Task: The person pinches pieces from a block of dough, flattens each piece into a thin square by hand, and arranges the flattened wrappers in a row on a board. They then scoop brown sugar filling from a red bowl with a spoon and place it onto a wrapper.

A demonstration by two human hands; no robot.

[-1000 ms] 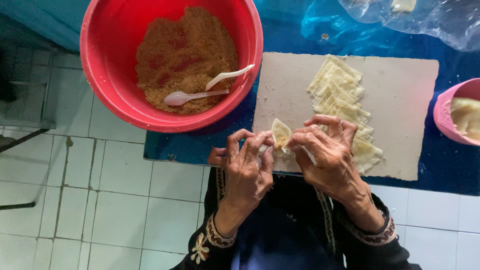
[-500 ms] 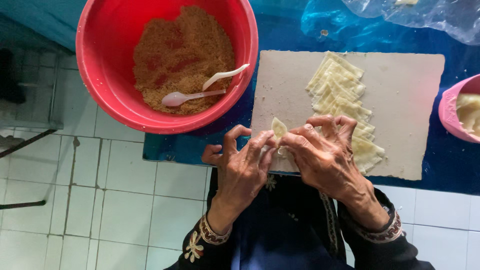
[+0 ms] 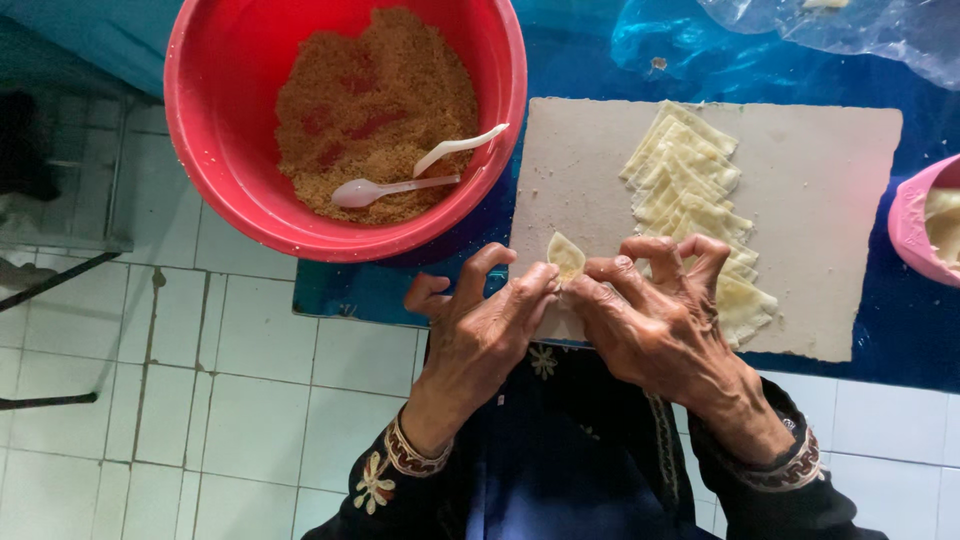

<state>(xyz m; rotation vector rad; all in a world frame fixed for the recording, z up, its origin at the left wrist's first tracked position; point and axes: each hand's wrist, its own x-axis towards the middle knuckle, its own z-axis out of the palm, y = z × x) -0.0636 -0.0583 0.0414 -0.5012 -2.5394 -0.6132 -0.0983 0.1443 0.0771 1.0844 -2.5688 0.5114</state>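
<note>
bowl (image 3: 215, 170): bright red
filling (image 3: 375, 110): sandy orange-brown, darker reddish streaks
spoons (image 3: 390, 187): one pale pink, one cream-white
board (image 3: 830, 200): plain greyish beige
wrapper stack (image 3: 690, 190): pale yellow-cream
folded wrapper (image 3: 566, 255): same pale yellow, held at the fingers (image 3: 540, 290)
counter (image 3: 900, 330): deep blue, glossy
small bowl (image 3: 908, 225): pink
plastic bag (image 3: 860, 35): clear, whitish sheen
floor (image 3: 200, 400): white tiles, dark grout lines
sleeves (image 3: 395, 465): black, cuffs embroidered in red-brown and cream, floral motif

Blue table (image 3: 820, 330) (board (image 3: 830, 240), red bowl (image 3: 250, 200))
</note>
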